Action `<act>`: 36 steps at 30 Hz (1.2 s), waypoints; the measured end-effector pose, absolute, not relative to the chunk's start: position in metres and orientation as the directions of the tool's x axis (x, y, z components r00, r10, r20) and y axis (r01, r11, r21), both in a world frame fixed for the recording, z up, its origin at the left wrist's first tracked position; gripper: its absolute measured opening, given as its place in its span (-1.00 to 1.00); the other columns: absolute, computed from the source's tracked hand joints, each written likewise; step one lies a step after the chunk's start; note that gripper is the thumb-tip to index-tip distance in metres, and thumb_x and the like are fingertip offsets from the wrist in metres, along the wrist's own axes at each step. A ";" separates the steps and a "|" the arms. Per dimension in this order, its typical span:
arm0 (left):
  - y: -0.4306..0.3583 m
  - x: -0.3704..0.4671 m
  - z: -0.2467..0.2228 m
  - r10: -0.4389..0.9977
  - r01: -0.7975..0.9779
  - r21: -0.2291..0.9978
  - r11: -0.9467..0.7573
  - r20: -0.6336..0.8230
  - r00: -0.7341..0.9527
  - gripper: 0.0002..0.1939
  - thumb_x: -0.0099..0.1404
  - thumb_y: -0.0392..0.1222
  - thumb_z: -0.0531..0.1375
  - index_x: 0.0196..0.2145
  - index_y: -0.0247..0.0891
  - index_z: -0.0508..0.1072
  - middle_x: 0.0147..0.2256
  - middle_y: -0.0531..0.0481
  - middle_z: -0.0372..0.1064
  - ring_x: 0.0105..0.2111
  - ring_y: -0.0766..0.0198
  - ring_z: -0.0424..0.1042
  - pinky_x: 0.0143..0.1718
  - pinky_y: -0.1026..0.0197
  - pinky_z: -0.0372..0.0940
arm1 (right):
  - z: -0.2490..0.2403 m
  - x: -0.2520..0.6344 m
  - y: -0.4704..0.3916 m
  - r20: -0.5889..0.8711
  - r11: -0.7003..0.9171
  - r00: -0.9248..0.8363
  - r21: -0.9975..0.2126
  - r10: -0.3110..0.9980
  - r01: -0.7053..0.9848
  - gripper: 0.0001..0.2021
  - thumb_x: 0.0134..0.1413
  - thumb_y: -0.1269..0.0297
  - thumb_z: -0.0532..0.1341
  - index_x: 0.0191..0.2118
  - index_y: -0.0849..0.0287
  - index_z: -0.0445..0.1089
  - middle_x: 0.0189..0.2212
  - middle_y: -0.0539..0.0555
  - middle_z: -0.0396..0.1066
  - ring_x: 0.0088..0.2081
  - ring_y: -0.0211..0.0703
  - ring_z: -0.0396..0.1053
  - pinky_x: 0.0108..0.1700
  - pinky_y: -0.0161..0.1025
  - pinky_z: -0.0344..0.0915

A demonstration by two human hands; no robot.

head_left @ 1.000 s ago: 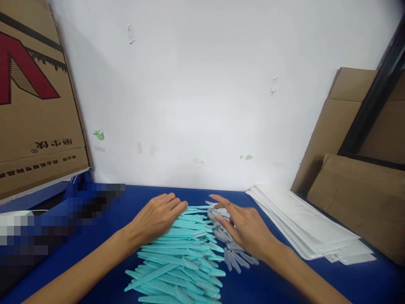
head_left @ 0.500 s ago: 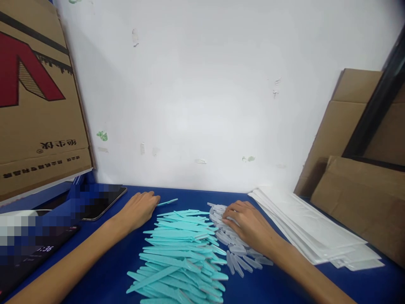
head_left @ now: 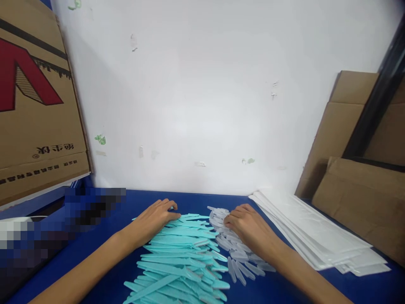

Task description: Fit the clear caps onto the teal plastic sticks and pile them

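Hands [head_left: 158, 219] [head_left: 248, 219] (loosely curled) touch turquoise sticks [head_left: 183, 242], translucent pieces [head_left: 221, 232].

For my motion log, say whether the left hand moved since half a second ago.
Yes: the left hand moved right, closer to the wall's low central patch.

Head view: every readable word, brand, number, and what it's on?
"绝尘侠®", upside down, on the printed carton.
Smaller line beneath it: too small to read surely.
Red mark above: cut off, can't tell if a letter.
Nothing else legible.
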State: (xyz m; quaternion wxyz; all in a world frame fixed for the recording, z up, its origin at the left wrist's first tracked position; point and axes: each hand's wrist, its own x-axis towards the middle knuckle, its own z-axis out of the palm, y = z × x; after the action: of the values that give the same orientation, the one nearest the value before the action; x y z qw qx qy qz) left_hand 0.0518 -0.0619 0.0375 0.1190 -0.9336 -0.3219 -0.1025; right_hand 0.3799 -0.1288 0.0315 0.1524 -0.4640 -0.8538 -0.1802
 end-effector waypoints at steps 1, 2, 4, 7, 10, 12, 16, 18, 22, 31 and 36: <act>-0.062 0.053 0.039 0.572 0.619 -0.152 -0.771 0.265 0.777 -0.60 0.40 -0.49 0.05 -0.05 -0.07 0.53 -0.03 -0.04 0.40 -0.07 0.11 0.38 0.01 0.08 0.22 | 0.033 0.380 -0.130 0.427 0.502 -0.523 0.171 0.738 0.848 -0.85 0.31 0.42 0.24 -0.31 0.13 0.50 -0.39 -0.01 0.54 -0.30 -0.10 0.41 -0.14 -0.11 0.09; -0.061 0.055 0.040 0.565 0.611 -0.147 -0.777 0.265 0.782 -0.67 0.42 -0.46 0.06 -0.13 -0.11 0.54 -0.09 -0.03 0.42 -0.11 0.14 0.38 -0.03 0.11 0.21 | 0.035 0.379 -0.132 0.425 0.501 -0.524 0.174 0.739 0.848 -0.85 0.33 0.41 0.23 -0.29 0.13 0.50 -0.38 0.00 0.53 -0.30 -0.09 0.41 -0.14 -0.11 0.09; -0.059 0.057 0.040 0.544 0.593 -0.147 -0.792 0.270 0.794 -0.72 0.43 -0.45 0.07 -0.24 -0.17 0.53 -0.17 -0.02 0.43 -0.17 0.18 0.38 -0.09 0.15 0.19 | 0.038 0.378 -0.135 0.415 0.506 -0.526 0.168 0.742 0.846 -0.86 0.36 0.37 0.20 -0.24 0.13 0.51 -0.36 0.02 0.54 -0.28 -0.08 0.42 -0.14 -0.11 0.10; -0.058 0.060 0.040 0.529 0.576 -0.175 -0.798 0.254 0.810 -0.75 0.43 -0.46 0.08 -0.26 -0.19 0.49 -0.21 -0.01 0.42 -0.20 0.17 0.36 -0.15 0.15 0.16 | 0.040 0.376 -0.137 0.387 0.524 -0.536 0.148 0.750 0.839 -0.88 0.36 0.31 0.22 -0.23 0.12 0.51 -0.34 0.01 0.54 -0.25 -0.07 0.43 -0.13 -0.11 0.11; -0.060 0.061 0.041 0.534 0.578 -0.204 -0.790 0.235 0.812 -0.77 0.42 -0.47 0.09 -0.25 -0.20 0.46 -0.22 -0.02 0.41 -0.20 0.15 0.35 -0.14 0.12 0.15 | 0.039 0.375 -0.136 0.370 0.529 -0.545 0.153 0.753 0.835 -0.87 0.33 0.34 0.24 -0.29 0.13 0.50 -0.34 0.00 0.54 -0.27 -0.09 0.43 -0.13 -0.11 0.11; -0.062 0.062 0.043 0.543 0.586 -0.224 -0.779 0.226 0.808 -0.75 0.41 -0.49 0.07 -0.22 -0.21 0.45 -0.21 -0.03 0.41 -0.19 0.13 0.35 -0.11 0.10 0.15 | 0.038 0.375 -0.135 0.375 0.525 -0.544 0.162 0.751 0.836 -0.87 0.31 0.37 0.26 -0.32 0.13 0.49 -0.36 -0.01 0.54 -0.28 -0.09 0.43 -0.14 -0.12 0.12; -0.060 0.058 0.043 0.570 0.618 -0.300 -0.726 0.240 0.786 -0.60 0.28 -0.63 0.03 -0.14 -0.20 0.43 -0.19 -0.06 0.40 -0.17 0.10 0.35 -0.11 0.09 0.16 | 0.037 0.377 -0.132 0.396 0.524 -0.559 0.203 0.729 0.827 -0.86 0.31 0.38 0.26 -0.33 0.14 0.47 -0.39 -0.01 0.54 -0.30 -0.08 0.45 -0.13 -0.11 0.13; -0.059 0.056 0.041 0.570 0.627 -0.338 -0.702 0.262 0.779 -0.55 0.23 -0.65 0.04 -0.10 -0.20 0.42 -0.16 -0.07 0.39 -0.15 0.09 0.34 -0.09 0.08 0.16 | 0.038 0.378 -0.132 0.411 0.521 -0.560 0.213 0.719 0.826 -0.87 0.34 0.39 0.23 -0.28 0.14 0.48 -0.40 -0.01 0.55 -0.32 -0.09 0.46 -0.10 -0.11 0.15; -0.058 0.055 0.041 0.552 0.624 -0.394 -0.675 0.291 0.781 -0.52 0.23 -0.65 0.06 -0.04 -0.20 0.42 -0.13 -0.08 0.40 -0.13 0.08 0.35 -0.06 0.06 0.17 | 0.039 0.380 -0.134 0.443 0.509 -0.548 0.215 0.710 0.833 -0.87 0.35 0.46 0.19 -0.19 0.13 0.47 -0.40 -0.01 0.56 -0.37 -0.10 0.46 -0.05 -0.11 0.19; -0.064 0.054 0.064 0.498 0.618 -0.465 -0.634 0.366 0.786 -0.46 0.14 -0.71 0.03 -0.04 -0.26 0.43 -0.08 -0.13 0.38 -0.13 0.07 0.33 -0.13 0.08 0.19 | 0.035 0.383 -0.134 0.538 0.540 -0.565 0.225 0.625 0.811 -0.80 0.35 0.43 0.18 0.01 0.09 0.43 -0.30 0.04 0.57 -0.28 -0.03 0.48 -0.14 -0.10 0.25; -0.056 0.044 0.065 0.522 0.686 -0.339 -0.644 0.461 0.718 -0.65 0.37 -0.56 -0.02 -0.11 -0.26 0.45 -0.14 -0.12 0.40 -0.21 0.10 0.32 -0.17 0.08 0.20 | 0.039 0.378 -0.137 0.574 0.541 -0.530 0.172 0.624 0.823 -0.79 0.35 0.45 0.18 0.00 0.12 0.47 -0.27 0.06 0.59 -0.26 -0.05 0.52 -0.16 -0.10 0.30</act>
State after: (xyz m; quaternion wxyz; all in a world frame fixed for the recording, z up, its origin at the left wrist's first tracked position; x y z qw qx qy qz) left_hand 0.0440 -0.0564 0.0646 0.2521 -0.8919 -0.3384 -0.1628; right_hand 0.3785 -0.1365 0.0394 0.2290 -0.4271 -0.8474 -0.2171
